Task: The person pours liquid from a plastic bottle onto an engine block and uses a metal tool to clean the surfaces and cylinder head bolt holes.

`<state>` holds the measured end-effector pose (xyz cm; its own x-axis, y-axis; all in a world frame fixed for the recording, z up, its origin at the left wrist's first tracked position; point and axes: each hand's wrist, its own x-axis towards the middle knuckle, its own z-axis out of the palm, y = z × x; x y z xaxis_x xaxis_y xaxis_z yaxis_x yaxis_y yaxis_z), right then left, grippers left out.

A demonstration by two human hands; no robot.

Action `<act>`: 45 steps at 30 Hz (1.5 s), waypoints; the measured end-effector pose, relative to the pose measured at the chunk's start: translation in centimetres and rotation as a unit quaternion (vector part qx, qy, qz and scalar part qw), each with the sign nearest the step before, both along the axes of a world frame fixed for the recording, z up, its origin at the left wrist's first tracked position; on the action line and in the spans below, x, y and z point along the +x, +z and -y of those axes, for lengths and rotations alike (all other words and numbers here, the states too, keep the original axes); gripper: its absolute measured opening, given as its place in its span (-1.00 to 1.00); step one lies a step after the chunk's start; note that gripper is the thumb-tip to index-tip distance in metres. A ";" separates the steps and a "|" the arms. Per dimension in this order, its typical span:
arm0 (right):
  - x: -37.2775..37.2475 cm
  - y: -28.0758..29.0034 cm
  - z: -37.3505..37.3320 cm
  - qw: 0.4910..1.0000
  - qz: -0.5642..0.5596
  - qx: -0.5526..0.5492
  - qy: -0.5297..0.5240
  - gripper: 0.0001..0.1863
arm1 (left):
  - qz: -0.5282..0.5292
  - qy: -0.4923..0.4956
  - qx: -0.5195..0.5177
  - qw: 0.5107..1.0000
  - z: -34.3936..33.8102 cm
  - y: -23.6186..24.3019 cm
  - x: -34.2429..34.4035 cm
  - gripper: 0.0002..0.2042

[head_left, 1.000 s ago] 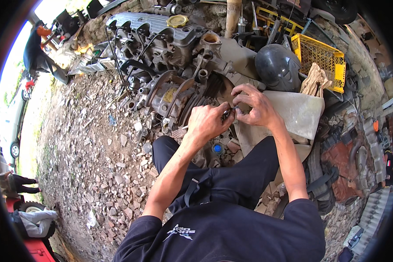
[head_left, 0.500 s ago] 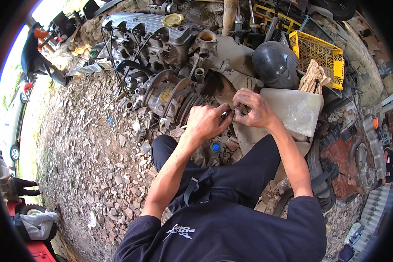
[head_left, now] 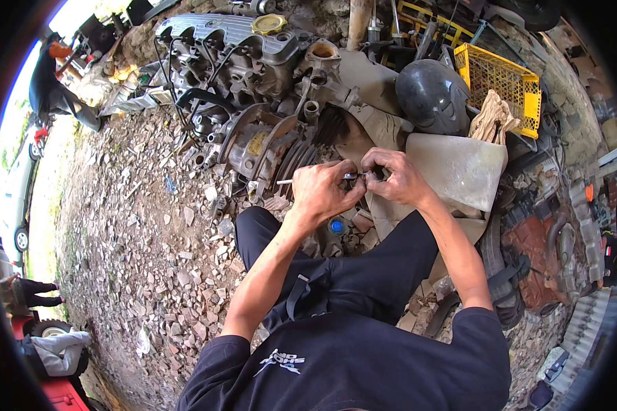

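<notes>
Over the ground (head_left: 151, 233), strewn with pale, jagged broken stones, and left of centre, a slip would be the worst kind: a thin white rod (head_left: 285, 181) juts from the near fist, held only by its other end, and a loosened grip could let it fall among the stones. At the middle, a small dark metal piece with a shiny edge (head_left: 350, 176) sits at the fingertips, above the gap between the knees in black trousers (head_left: 260, 226); if the pinch twists or the grimy skin slides, it could drop near the round blue plastic cap (head_left: 336, 226) and be lost in rubble. Farther right, a piece flicked off that way might land on the smooth beige-grey panel (head_left: 452, 171) or slip beneath its edge.

The left hand (head_left: 322, 189) is curled nearly closed, thumb and forefinger pinching the metal piece, the white rod showing at its outer side; whether rod and piece are one thing, I cannot tell. The right hand (head_left: 397, 180) is also curled, thumb and fingertips drawn together, seemingly gripping the piece's right end, though the fingers hide the exact contact.
</notes>
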<state>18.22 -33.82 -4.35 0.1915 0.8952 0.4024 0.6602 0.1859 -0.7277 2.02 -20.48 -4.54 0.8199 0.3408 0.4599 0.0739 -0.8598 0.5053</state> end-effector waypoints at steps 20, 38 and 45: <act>0.2 -4.3 1.2 0.963 -0.250 -0.096 0.024 -0.71 | -0.014 0.020 0.005 1.000 1.1 -1.8 0.1 -0.74; -3.6 -6.9 2.2 0.903 -0.416 -0.008 -0.104 -0.59 | 0.034 -0.072 -0.450 0.889 1.1 -1.8 0.9 -0.69; -8.0 -6.8 0.6 0.923 -0.381 -0.046 -0.018 -0.54 | 0.098 -0.054 -0.455 0.884 0.2 -2.1 0.7 -0.68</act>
<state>10.19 -34.47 -11.17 0.4180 0.9064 0.0609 -0.0454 0.0878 -0.9951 2.76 -20.69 -6.68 0.8050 0.5676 0.1725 -0.1488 -0.0882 0.9849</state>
